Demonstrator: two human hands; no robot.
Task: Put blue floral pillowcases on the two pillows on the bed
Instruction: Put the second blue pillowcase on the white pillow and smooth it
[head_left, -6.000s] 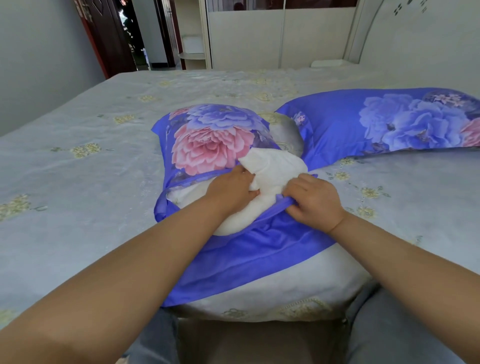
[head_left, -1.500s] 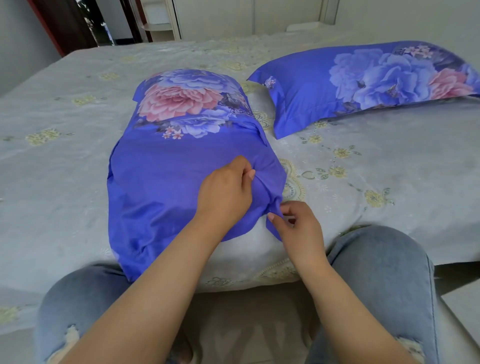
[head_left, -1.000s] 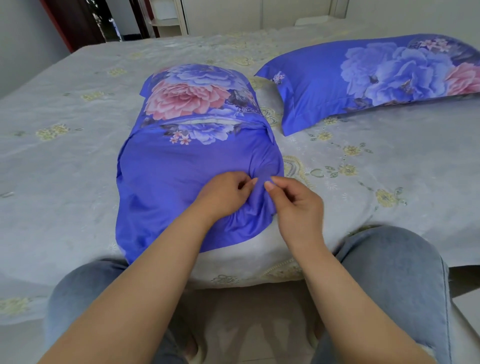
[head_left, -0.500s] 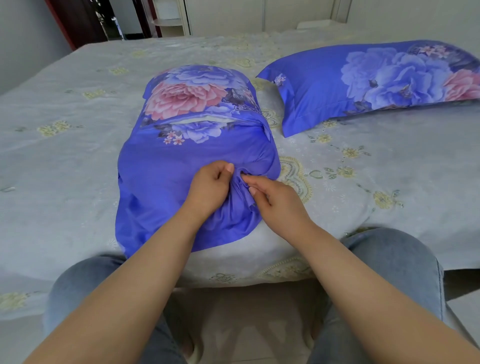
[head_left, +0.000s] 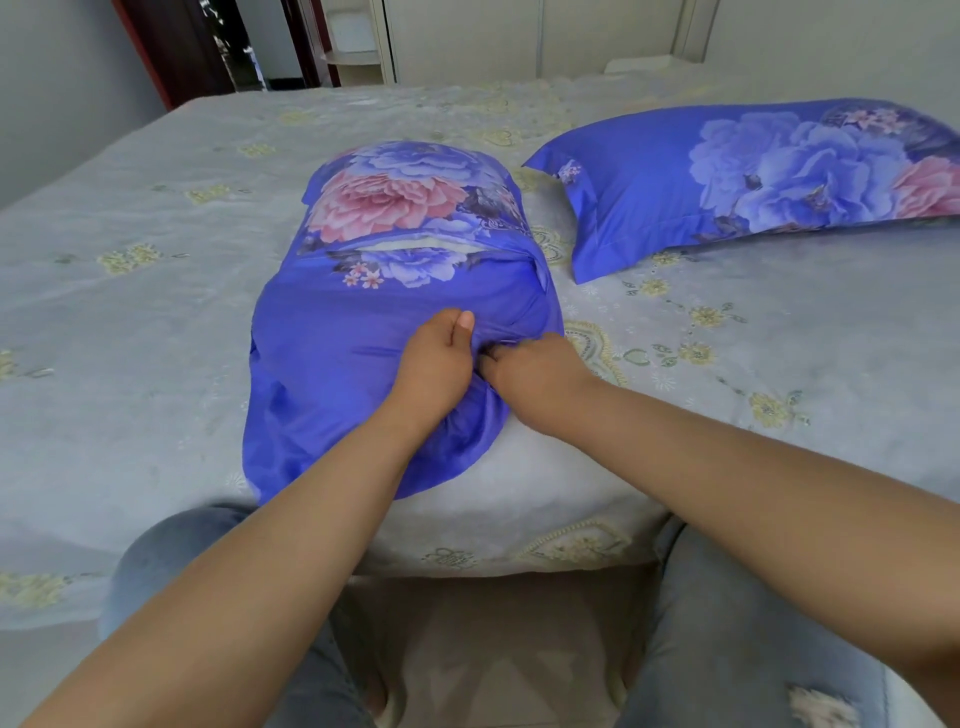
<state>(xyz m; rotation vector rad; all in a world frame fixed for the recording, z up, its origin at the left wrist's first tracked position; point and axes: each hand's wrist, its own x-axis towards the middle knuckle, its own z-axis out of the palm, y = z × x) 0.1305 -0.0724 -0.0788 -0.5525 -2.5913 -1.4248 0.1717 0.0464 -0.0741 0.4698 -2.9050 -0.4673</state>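
Observation:
A pillow in a blue floral pillowcase (head_left: 363, 332) lies lengthwise on the bed, its near end at the bed's front edge. A thin slit of pale pillow shows across its middle. My left hand (head_left: 436, 358) and my right hand (head_left: 535, 376) sit side by side on the near right part of it. Each pinches a bunched fold of the blue fabric; the right hand's fingertips are tucked into the fold. A second pillow in the same blue floral pillowcase (head_left: 753, 171) lies flat at the far right.
The bed (head_left: 156, 322) carries a grey sheet with pale yellow flowers. My knees in blue jeans (head_left: 727, 623) stand against its front edge. A dark red door (head_left: 171, 47) and white cabinets (head_left: 467, 36) stand beyond the far side.
Six seconds ago white pillow showed at the open end; the case has since covered it. In the last second my right hand came up beside the left and both gathered the fabric.

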